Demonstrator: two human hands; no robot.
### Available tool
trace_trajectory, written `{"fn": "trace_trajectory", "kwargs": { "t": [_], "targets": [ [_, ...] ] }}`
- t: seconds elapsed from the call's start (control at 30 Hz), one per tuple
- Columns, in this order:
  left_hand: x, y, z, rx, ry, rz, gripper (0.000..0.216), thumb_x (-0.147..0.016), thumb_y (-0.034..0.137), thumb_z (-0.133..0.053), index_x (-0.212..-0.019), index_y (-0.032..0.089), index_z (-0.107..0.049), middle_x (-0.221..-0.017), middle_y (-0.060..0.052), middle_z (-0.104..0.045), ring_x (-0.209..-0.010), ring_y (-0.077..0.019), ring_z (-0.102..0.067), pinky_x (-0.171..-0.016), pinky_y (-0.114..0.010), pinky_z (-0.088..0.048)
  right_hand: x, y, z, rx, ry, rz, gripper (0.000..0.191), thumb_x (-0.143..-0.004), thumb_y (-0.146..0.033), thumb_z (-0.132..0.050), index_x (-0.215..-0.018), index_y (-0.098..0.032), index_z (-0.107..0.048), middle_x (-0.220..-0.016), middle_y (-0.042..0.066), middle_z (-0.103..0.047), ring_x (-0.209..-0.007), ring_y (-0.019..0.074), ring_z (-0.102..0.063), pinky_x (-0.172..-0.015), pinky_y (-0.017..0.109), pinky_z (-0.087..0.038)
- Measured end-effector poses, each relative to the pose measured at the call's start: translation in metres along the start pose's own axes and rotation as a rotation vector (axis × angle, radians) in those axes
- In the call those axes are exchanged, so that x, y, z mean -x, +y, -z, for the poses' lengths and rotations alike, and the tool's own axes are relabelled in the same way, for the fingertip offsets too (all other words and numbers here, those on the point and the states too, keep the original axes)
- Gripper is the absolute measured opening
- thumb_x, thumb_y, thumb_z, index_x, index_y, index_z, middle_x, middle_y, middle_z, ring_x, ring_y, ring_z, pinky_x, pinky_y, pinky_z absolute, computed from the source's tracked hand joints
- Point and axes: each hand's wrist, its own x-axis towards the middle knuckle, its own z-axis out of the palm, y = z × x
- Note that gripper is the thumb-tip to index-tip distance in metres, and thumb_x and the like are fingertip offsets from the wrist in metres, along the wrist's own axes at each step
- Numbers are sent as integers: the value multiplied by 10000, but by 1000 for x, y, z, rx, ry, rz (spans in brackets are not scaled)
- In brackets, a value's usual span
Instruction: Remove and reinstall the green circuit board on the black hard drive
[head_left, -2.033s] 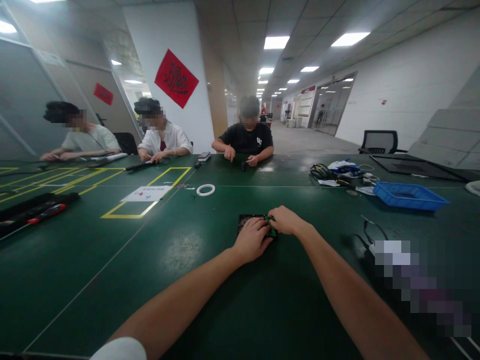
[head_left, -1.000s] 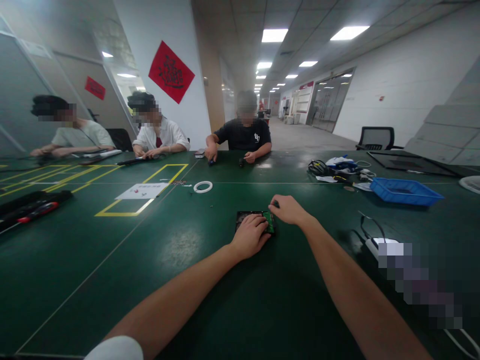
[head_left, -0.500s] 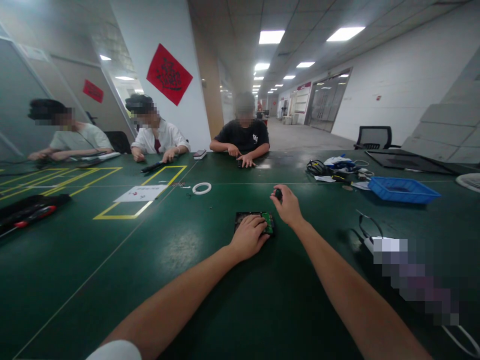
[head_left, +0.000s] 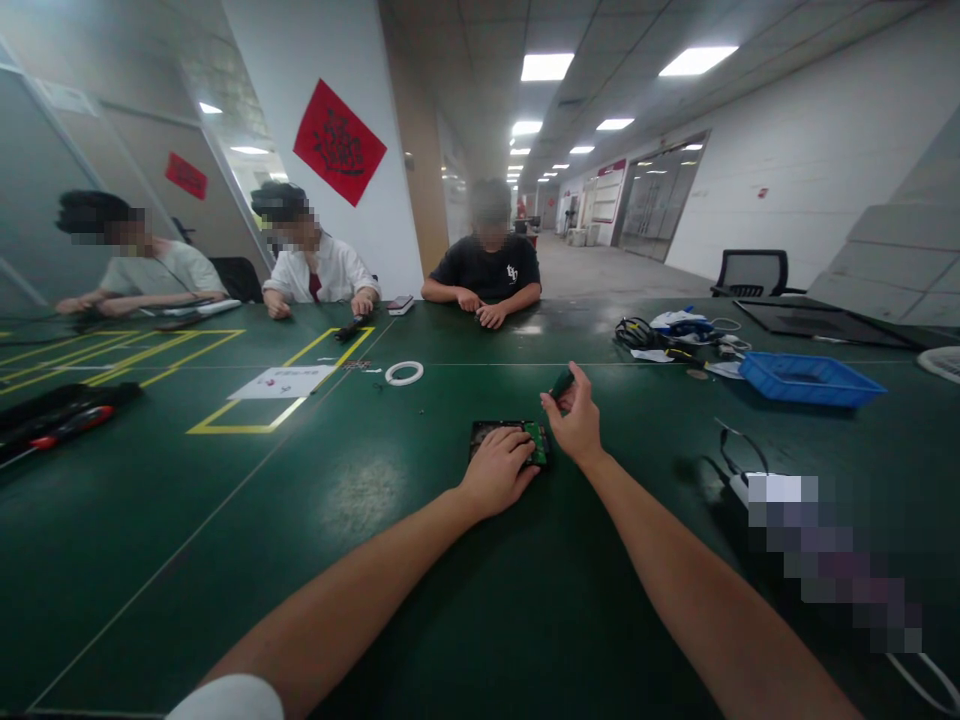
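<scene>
1. The left hand (head_left: 499,470) lies palm down over a hard drive (head_left: 482,434), its fingers slightly bent and the thumb by the near right edge; whether it grips the drive or only rests on it, I cannot tell.
2. The drive lies flat on the green table (head_left: 420,620), mid-scene; its green circuit board (head_left: 539,440) shows at the right, beyond the fingertips.
3. The right hand (head_left: 574,415) is raised just right of the drive, nearly closed, pinching a small dark piece (head_left: 562,383) between thumb and fingers; the piece is tilted, and its kind is unclear.
4. Farther left are a white ring (head_left: 404,373) and a sheet of paper (head_left: 283,382); a red-handled tool (head_left: 75,427) lies at the far left.
5. Farther right, a blue plastic tray (head_left: 821,394) sits near a bundle of cables (head_left: 636,333).
6. Across the table sits a person in a black shirt (head_left: 487,270), forearms on the tabletop; two others sit farther left.
</scene>
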Motion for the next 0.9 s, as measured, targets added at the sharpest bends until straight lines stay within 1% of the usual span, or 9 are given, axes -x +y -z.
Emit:
{"fn": "trace_trajectory", "kwargs": {
  "t": [0.13, 0.43, 0.63, 0.9],
  "targets": [
    [0, 0, 0, -4, 4, -3, 370, -944, 375, -599, -1257, 182, -643, -1322, -107, -627, -1299, -295, -499, -1142, -498, -370, 3, -4, -5, -30, -18, 7, 761, -920, -419, -621, -1557, -213, -258, -967, 92, -685, -798, 251, -707, -766, 462, -632],
    [0, 1, 2, -13, 7, -10, 374, -946, 380, -595, -1253, 173, -645, -1312, -105, -630, -1292, -291, -500, -1137, -493, -378, 4, -6, -6, -17, -67, -6, 754, -904, -409, -648, -1548, -230, -300, -970, 84, -688, -798, 247, -707, -781, 452, -634],
    [0, 1, 3, -6, 1, -5, 364, -946, 375, -597, -1255, 189, -645, -1308, -107, -631, -1296, -288, -502, -1134, -498, -379, 4, -5, -7, -16, -29, -3, 762, -907, -416, -640, -1551, -220, -283, -989, 90, -687, -799, 246, -704, -791, 458, -630],
    [0, 3, 5, -11, -5, 2, 369, -953, 377, -585, -1262, 183, -643, -1321, -111, -625, -1304, -292, -493, -1140, -500, -370, 3, -5, -5, 42, -46, 10, 748, -907, -440, -638, -1542, -234, -301, -981, 86, -673, -778, 240, -691, -758, 449, -639]
  ]
}}
